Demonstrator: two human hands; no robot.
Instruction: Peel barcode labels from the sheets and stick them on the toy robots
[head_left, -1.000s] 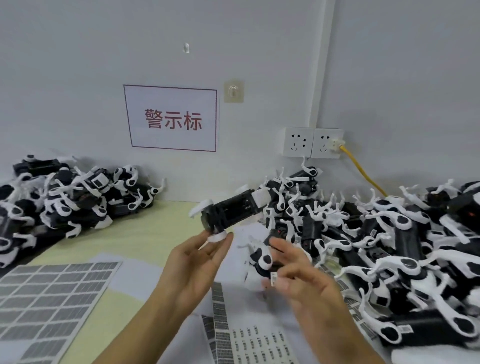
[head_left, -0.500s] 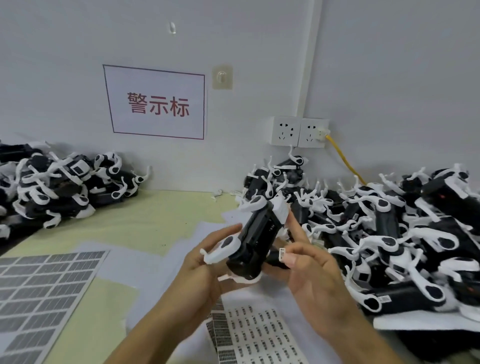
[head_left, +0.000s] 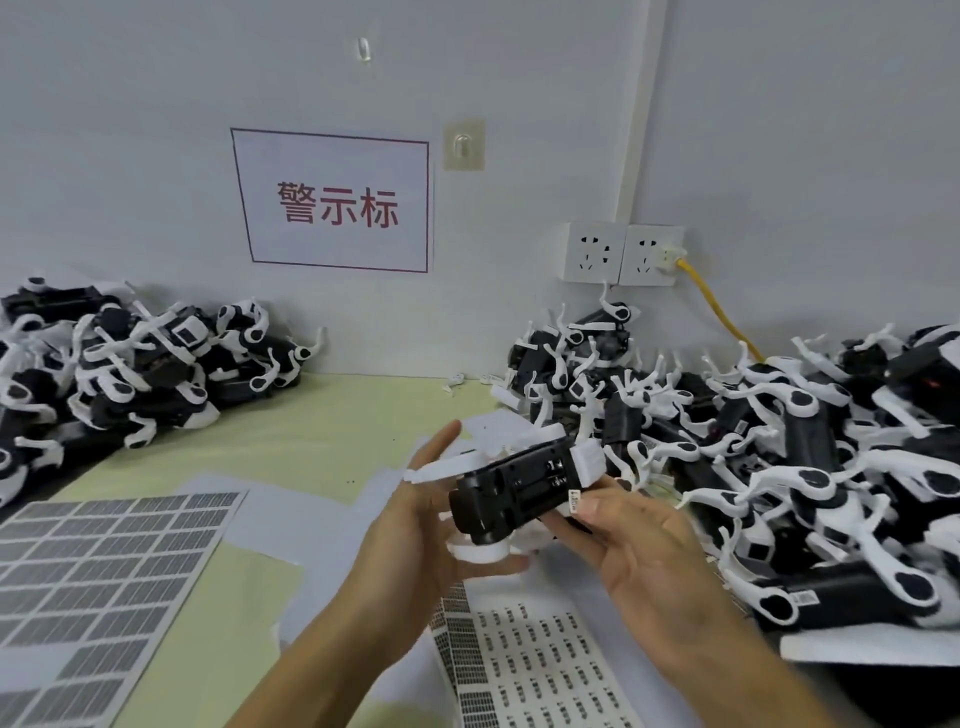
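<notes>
**Toy robot held above the bench, label at the right fingertip**

The yellow-green table (head_left: 322, 447) shows a bare strip between the left pile of toy robots (head_left: 119, 374) and the larger right pile (head_left: 753, 467), which is cut off at the right edge. A grey label sheet (head_left: 98, 577) is cropped at the left edge and a barcode sheet (head_left: 540, 670) at the bottom. The left hand (head_left: 415, 530), palm up with fingers extended, cradles a black-and-white toy robot (head_left: 519, 488). The right hand (head_left: 639, 561) supports its underside; a small barcode label (head_left: 574, 503) sits at a fingertip against the body, its print unreadable. Whether the label is already stuck down cannot be told.
</notes>
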